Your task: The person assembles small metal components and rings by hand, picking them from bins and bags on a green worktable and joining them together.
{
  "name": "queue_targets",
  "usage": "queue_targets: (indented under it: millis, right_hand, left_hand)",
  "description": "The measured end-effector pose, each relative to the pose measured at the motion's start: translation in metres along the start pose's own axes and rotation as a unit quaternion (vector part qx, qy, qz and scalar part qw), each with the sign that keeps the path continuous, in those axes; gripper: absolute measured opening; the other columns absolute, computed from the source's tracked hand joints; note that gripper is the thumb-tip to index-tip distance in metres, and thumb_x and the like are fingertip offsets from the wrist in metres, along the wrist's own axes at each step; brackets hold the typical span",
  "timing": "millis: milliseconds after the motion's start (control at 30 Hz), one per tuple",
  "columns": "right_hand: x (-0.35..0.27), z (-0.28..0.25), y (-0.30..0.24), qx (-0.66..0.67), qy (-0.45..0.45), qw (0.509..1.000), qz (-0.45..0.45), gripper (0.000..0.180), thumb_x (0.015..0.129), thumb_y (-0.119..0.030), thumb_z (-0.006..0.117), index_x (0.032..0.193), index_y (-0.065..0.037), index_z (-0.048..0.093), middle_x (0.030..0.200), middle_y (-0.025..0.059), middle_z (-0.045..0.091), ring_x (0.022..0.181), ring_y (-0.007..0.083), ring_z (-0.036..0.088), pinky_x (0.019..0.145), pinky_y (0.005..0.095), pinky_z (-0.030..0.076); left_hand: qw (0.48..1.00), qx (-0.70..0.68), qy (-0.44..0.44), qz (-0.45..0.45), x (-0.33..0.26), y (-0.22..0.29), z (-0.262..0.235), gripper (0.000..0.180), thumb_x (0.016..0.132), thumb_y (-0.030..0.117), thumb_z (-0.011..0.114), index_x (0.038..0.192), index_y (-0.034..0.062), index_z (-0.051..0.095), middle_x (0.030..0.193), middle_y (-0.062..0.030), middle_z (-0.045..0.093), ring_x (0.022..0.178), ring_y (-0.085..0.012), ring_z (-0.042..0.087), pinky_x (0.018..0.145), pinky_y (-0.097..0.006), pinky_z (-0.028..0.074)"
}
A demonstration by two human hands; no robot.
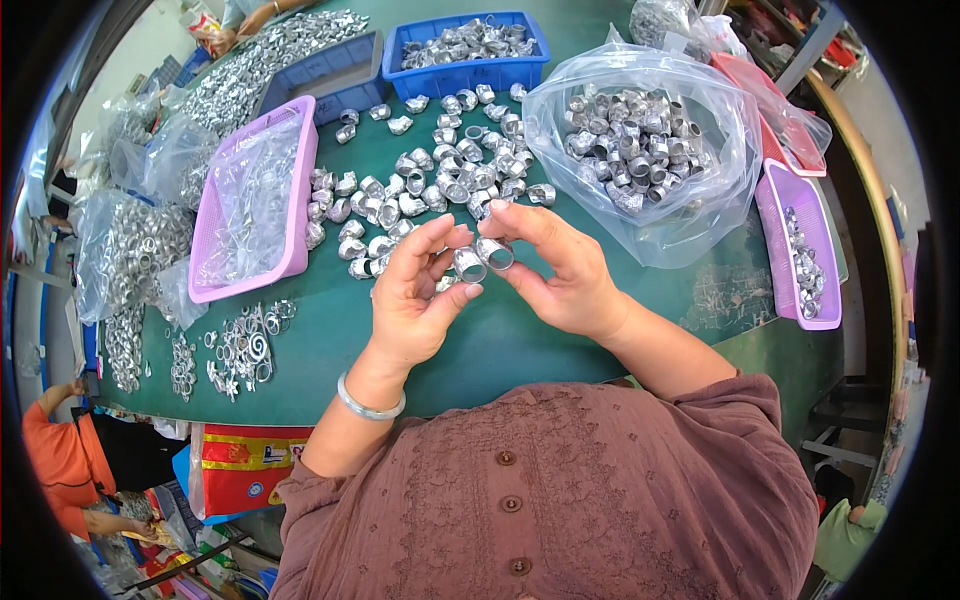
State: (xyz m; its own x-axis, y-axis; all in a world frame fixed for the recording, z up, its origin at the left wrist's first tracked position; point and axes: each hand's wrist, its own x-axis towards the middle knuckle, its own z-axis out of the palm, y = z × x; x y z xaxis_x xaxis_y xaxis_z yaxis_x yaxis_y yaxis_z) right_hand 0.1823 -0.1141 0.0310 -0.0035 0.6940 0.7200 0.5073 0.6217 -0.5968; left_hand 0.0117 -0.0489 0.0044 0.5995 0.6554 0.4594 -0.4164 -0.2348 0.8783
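My left hand (pixel 415 290) pinches a small shiny metal ring (pixel 467 264) between thumb and fingers. My right hand (pixel 555 265) holds a second metal ring (pixel 495 253) right beside it; the two rings nearly touch. Both hands hover over the green table (pixel 520 340). Just beyond them lies a spread of several loose metal rings (pixel 440 170). An open clear plastic bag of rings (pixel 635 140) sits to the right of my right hand.
A purple tray (pixel 250 205) holding bagged metal parts lies to the left, a blue bin of rings (pixel 465 50) at the back, another purple tray (pixel 800 250) at far right. Flat metal washers (pixel 240 350) lie at lower left. Another person in orange (pixel 70 460) stands at left.
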Motion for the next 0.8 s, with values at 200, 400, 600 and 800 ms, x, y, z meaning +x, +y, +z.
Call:
queue_targets:
  millis: [200, 400, 600, 800]
  right_hand:
    - [-0.0003, 0.0008, 0.0002, -0.004, 0.0, 1.0, -0.005, 0.06, 0.064, 0.009, 0.063, 0.121, -0.005, 0.047, 0.097, 0.0096, 0.06, 0.085, 0.0255, 0.058, 0.072, 0.0321, 0.049]
    - [0.0003, 0.0012, -0.0011, 0.0, 0.003, 1.0, 0.016, 0.061, 0.065, 0.008, 0.064, 0.121, -0.005, 0.045, 0.095, 0.0098, 0.059, 0.083, 0.0249, 0.058, 0.07, 0.0317, 0.048]
    - [0.0013, 0.0005, -0.0026, 0.016, -0.001, 0.999, 0.039, 0.059, 0.066, 0.006, 0.064, 0.121, -0.007, 0.047, 0.095, 0.0104, 0.058, 0.083, 0.0249, 0.058, 0.069, 0.0316, 0.048]
    - [0.0051, -0.0081, -0.0036, -0.03, -0.104, 0.994, -0.006, 0.038, 0.068, 0.004, 0.065, 0.103, -0.011, 0.06, 0.091, 0.0081, 0.051, 0.076, 0.0239, 0.054, 0.064, 0.0306, 0.046]
  left_hand:
    - [1.0, -0.004, 0.005, -0.01, -0.0001, 0.0013, 0.0008, 0.063, 0.072, -0.014, 0.06, 0.128, 0.002, 0.036, 0.119, -0.0114, 0.047, 0.112, -0.0209, 0.047, 0.093, -0.035, 0.043]
    - [0.998, -0.039, 0.017, -0.04, 0.0018, 0.0043, 0.0017, 0.064, 0.072, -0.013, 0.061, 0.128, 0.0022, 0.035, 0.116, -0.0125, 0.048, 0.106, -0.0196, 0.05, 0.09, -0.033, 0.044]
    - [0.997, -0.054, 0.021, -0.049, 0.0025, 0.0047, 0.0025, 0.063, 0.072, -0.013, 0.059, 0.128, 0.0025, 0.035, 0.113, -0.0122, 0.049, 0.104, -0.0187, 0.05, 0.089, -0.033, 0.045]
    - [0.995, -0.061, 0.024, -0.08, 0.0014, 0.0071, 0.0078, 0.061, 0.074, -0.013, 0.058, 0.128, 0.0021, 0.035, 0.11, -0.0116, 0.051, 0.101, -0.018, 0.052, 0.086, -0.031, 0.046]
